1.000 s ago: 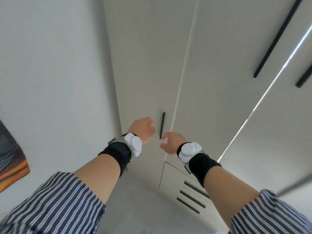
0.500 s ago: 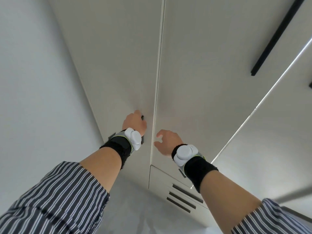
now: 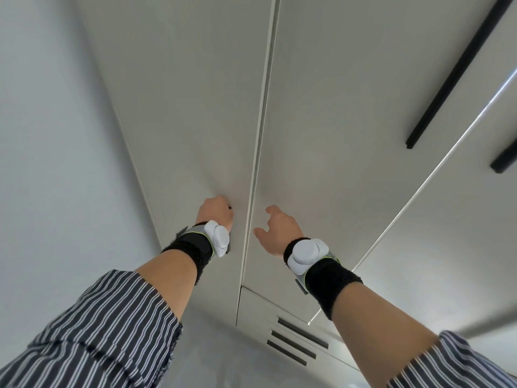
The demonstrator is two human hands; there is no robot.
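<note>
Door handle [image 3: 229,206] is clamped in grip of left hand [image 3: 215,213]; right hand [image 3: 276,233] has its grip apart.

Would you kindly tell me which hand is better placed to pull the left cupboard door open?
Left. The left hand is curled round the dark handle of that door; the right hand is open, beside the seam, holding nothing.

A single wide-angle camera worn on the person's head stands very close before the tall pale grey matte wardrobe door [image 3: 195,107], looking forward and steeply down along its face, with the left hand [image 3: 215,212] and right hand [image 3: 277,233] low and central against that door.
</note>
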